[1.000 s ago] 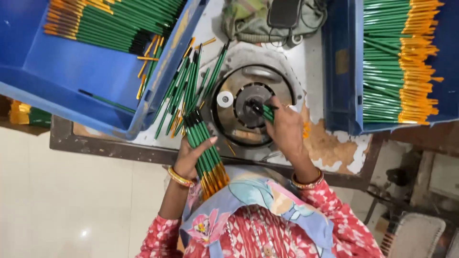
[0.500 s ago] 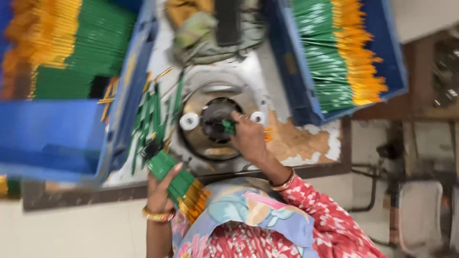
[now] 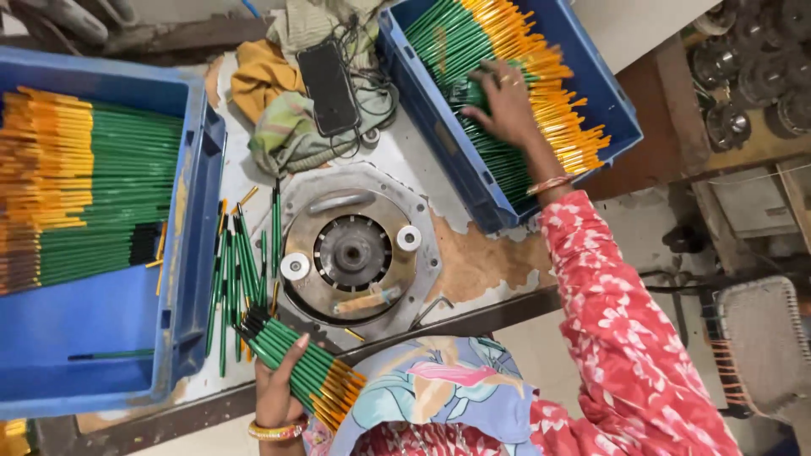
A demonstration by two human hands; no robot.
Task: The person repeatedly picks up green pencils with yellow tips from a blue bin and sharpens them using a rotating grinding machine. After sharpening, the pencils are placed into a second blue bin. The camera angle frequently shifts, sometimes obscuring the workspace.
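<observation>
Along the left edge of the bench (image 3: 507,279), the large blue crate (image 3: 110,371) is holding stacked green pencils with orange ends, their long axes running left to right. At the far right corner, the second blue crate (image 3: 439,143) is carrying a similar stack of green pencils (image 3: 473,34), laid diagonally with the orange ends toward the crate's right wall. In the middle of the bench, the round metal machine plate (image 3: 355,253) is sitting with two small white rollers on its face. Behind it, a heap of cloth (image 3: 279,118) is supporting a dark phone (image 3: 328,84).

The right hand (image 3: 507,105) is reaching into the second crate, fingers spread and pressing flat on the stack; whether it is gripping any single pencil cannot be told. Judged from this, the step is best done by keeping the palm flat, squaring new pencils to the diagonal of the stack and keeping the orange ends on one side.

At the near edge, the left hand (image 3: 279,393) is curling closed around the bundle of pencils (image 3: 304,367), thumb across the top. The bundle's long axis is running diagonally, dark tips pointing up and left toward the machine plate, orange ends pointing down and right toward the person. A firm, even grip is advisable, since the ends appear to be fanning slightly.

Between the large crate and the plate, loose pencils (image 3: 236,270) are lying scattered, mostly pointing from the near edge to the far edge.
</observation>
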